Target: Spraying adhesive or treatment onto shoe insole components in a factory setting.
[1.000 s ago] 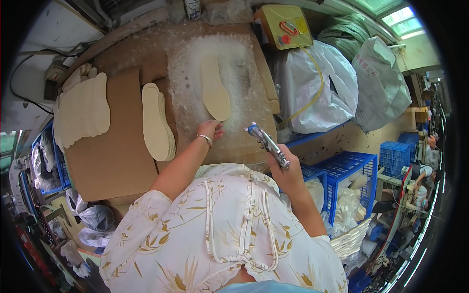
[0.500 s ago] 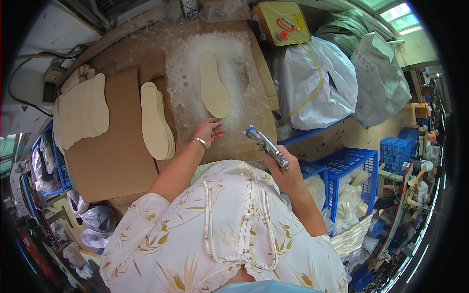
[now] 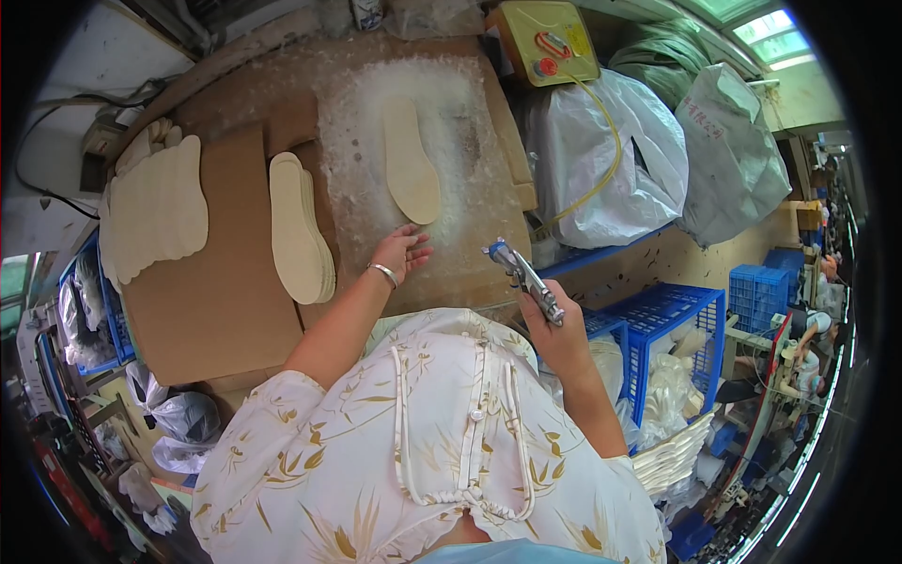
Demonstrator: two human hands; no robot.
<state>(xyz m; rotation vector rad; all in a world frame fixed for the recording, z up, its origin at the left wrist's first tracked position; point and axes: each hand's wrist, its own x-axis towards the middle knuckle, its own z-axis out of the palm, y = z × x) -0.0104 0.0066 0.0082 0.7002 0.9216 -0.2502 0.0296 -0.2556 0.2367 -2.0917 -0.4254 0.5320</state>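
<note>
A single cream insole [image 3: 411,164] lies lengthwise on a cardboard sheet crusted with whitish residue [image 3: 348,202]. My left hand [image 3: 402,254], with a bangle at its wrist, is just below the insole's near end; its fingers are slightly apart and hold nothing. Whether a fingertip touches the insole's edge I cannot tell. In my right hand [image 3: 562,338] is a metal spray gun [image 3: 526,280], its blue-marked nozzle end toward the sheet. To the left stands a neat stack of insoles [image 3: 301,230]. Farther left, more insoles [image 3: 155,211] lie fanned out in overlapping rows.
A yellow can [image 3: 543,42] with a red cap stands at the back right, and a yellowish hose [image 3: 615,155] runs from near it. White sacks [image 3: 611,160] fill the right side. Blue plastic crates [image 3: 676,329] sit at lower right. Bare cardboard [image 3: 202,320] covers the left front.
My right hand has moved slightly to the right with the spray gun, which has turned a little. The left hand and the insole stay nearly where they were.
</note>
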